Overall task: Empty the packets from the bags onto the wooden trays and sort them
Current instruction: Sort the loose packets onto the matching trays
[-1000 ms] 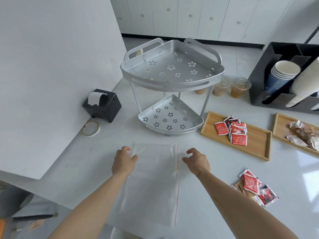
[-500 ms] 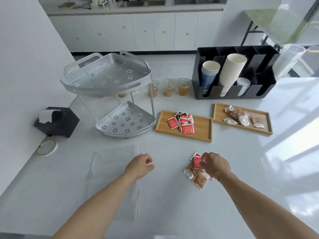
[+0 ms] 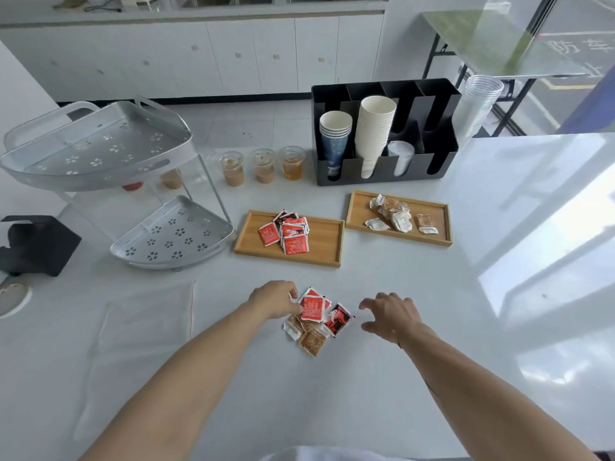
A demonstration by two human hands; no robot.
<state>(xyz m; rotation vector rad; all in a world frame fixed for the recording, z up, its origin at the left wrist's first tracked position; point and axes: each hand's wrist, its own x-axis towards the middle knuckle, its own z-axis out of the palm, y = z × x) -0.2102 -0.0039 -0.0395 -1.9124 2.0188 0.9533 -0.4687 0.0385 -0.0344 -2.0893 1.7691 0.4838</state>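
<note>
Left wooden tray (image 3: 324,257) holding red packets (image 3: 288,231); right wooden tray (image 3: 442,224) holding brown and white packets (image 3: 394,212). Unsorted pile (image 3: 316,321) on tabletop (image 3: 432,327). Left hand (image 3: 274,299) fingers pinching a red packet (image 3: 312,309); right hand (image 3: 391,314) fingers spread, beside pile. Empty clear bag (image 3: 143,327) lying flat.

A loose pile of packets (image 3: 314,319) lies on the table (image 3: 432,327) near the person, between the left hand (image 3: 276,299) and the right hand (image 3: 391,314). An emptied bag (image 3: 143,327) lies flat to the left. Farther off sit two trays side by side, the left tray (image 3: 319,251) and the right tray (image 3: 436,231), each holding packets. A two-tier rack (image 3: 109,181) stands far left, a cup holder (image 3: 386,131) far right, three drink cups (image 3: 263,166) between them.
</note>
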